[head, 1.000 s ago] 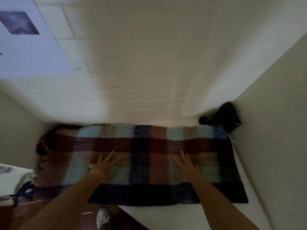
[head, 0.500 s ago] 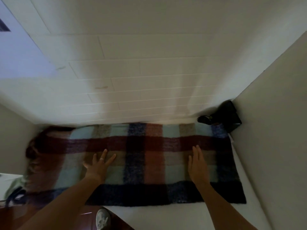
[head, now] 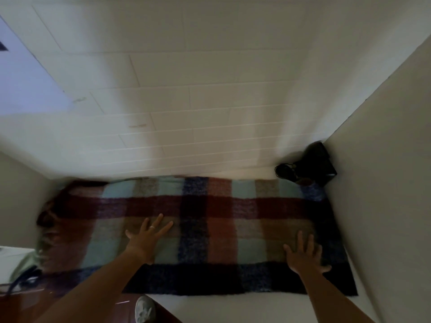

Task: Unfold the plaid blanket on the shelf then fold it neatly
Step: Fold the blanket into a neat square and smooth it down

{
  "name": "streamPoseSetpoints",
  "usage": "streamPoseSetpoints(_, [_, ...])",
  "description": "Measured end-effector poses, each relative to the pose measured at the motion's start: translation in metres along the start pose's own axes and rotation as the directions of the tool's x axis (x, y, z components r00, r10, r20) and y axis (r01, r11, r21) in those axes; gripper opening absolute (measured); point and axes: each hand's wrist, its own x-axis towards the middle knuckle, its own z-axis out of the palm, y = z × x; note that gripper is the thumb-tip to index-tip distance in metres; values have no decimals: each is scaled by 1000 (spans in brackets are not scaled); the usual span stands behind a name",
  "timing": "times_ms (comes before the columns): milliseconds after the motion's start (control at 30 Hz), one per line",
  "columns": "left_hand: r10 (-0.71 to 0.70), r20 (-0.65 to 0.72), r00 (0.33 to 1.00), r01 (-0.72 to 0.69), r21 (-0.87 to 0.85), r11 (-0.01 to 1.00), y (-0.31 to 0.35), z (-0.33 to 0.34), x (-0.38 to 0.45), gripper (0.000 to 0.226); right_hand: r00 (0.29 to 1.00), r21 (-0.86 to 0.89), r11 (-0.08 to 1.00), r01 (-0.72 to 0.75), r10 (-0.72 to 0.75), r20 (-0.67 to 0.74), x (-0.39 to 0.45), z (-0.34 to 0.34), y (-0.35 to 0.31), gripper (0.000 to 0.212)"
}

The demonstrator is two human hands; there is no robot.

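Observation:
The plaid blanket point(head: 210, 229), fuzzy with red, light blue, brown and dark blue checks, lies spread flat across the white shelf point(head: 233, 308), its left end bunched against the left wall. My left hand point(head: 147, 238) rests flat on it left of centre, fingers spread, a ring on one finger. My right hand point(head: 305, 255) presses flat near the blanket's right end, fingers spread. Neither hand grips the fabric.
A black object with a strap point(head: 310, 166) sits in the back right corner against the side wall point(head: 384, 183). Tiled wall point(head: 210, 101) runs behind the shelf. Below the shelf edge I see a shoe point(head: 144, 310) on reddish floor, and a white surface point(head: 11, 259) at left.
My right hand has slid rightward across the blanket from near the centre to its right end. My left hand stayed about where it was.

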Motion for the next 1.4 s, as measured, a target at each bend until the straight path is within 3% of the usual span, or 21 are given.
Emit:
streamPoseSetpoints(67, [7, 17, 1000, -7, 9, 1000, 5, -3, -2, 140, 994, -51, 994, -102, 100, -37, -9, -16, -36, 71])
streamPoseSetpoints(100, [4, 17, 1000, -4, 13, 1000, 8, -5, -2, 138, 989, -67, 996, -57, 47, -140, -18, -24, -59, 64])
streamPoseSetpoints(167, [-9, -12, 1000, 9, 7, 1000, 13, -8, -3, 135, 919, -156, 966, 207, -246, -306, -38, -30, -104, 53])
streamPoseSetpoints(233, [-32, -41, 999, 31, -22, 999, 14, -9, -4, 134, 757, -189, 787, 587, -616, -216, -60, -17, -143, 62])
streamPoseSetpoints(300, [-65, -17, 998, 64, -52, 997, 8, -4, -7, 140, 636, -154, 634, 758, -771, -46, -83, 7, -169, 72])
streamPoseSetpoints(333, [-77, 14, 997, 78, -74, 994, 1, 0, -9, 144, 625, -158, 614, 773, -781, 23, -88, 22, -174, 75])
streamPoseSetpoints(433, [-75, 51, 996, 81, -120, 989, -22, 15, -13, 149, 662, -236, 635, 736, -748, 53, -88, 42, -160, 79])
streamPoseSetpoints(567, [-73, 30, 997, 77, -136, 988, -31, 11, -14, 149, 674, -248, 643, 724, -737, 56, -72, 21, -140, 79])
streamPoseSetpoints(733, [-98, 10, 995, 98, -116, 988, -25, 6, -10, 147, 711, -243, 676, 696, -695, 104, -63, 14, -164, 86])
streamPoseSetpoints(933, [-68, -134, 989, 59, -65, 996, -8, 13, -25, 87, 653, -326, 638, 698, -753, -78, -73, 14, -154, 67])
streamPoseSetpoints(1000, [-43, -118, 992, 36, -60, 998, -11, 13, -24, 82, 653, -384, 650, 655, -743, -145, -87, 17, -156, 63])
streamPoseSetpoints(1100, [-37, -76, 996, 33, -55, 998, -13, 11, -21, 82, 669, -352, 659, 664, -734, -112, -96, 36, -154, 49])
streamPoseSetpoints(1233, [-25, -15, 1000, 25, -23, 999, -8, -1, -17, 80, 699, -226, 695, 682, -711, -78, -100, 37, -146, 55])
streamPoseSetpoints(1333, [-15, -2, 1000, 15, 20, 1000, 1, -17, -12, 72, 673, -230, 673, 703, -734, -91, -90, 19, -136, 50])
streamPoseSetpoints(1400, [-13, -34, 999, 15, 50, 999, 11, -26, -5, 68, 701, -267, 695, 668, -708, -89, -79, 0, -127, 50])
